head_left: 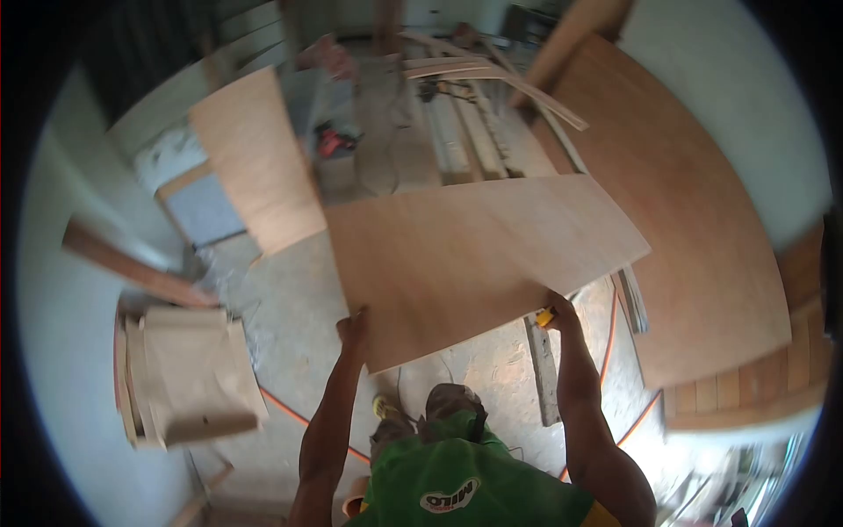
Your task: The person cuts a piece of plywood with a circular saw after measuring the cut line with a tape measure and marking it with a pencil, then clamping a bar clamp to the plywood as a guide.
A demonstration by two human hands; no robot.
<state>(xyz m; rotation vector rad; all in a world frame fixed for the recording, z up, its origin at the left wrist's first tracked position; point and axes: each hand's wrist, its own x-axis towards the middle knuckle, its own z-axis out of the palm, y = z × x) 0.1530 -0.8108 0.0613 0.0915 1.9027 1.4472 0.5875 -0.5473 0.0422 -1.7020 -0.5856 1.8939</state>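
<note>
A rectangular plywood sheet (474, 255) spans the space in front of me, its near edge slanting up toward the right. My left hand (353, 328) grips its left edge close to the near corner, the thumb on the upper face. On the near edge, right of the middle, my right hand (560, 307) is closed on the sheet; its fingers are partly hidden. A small yellow object (546, 317) shows at that same hand, too small to name surely. The sheet covers part of the wooden pieces behind it.
A large plywood panel (676, 220) leans at the right wall. Another plywood piece (259, 158) stands at the left, near a red power tool (334, 140). Long wood strips (492, 79) lie at the back. A cardboard box (193, 369) and an orange cord (285, 407) are on the floor.
</note>
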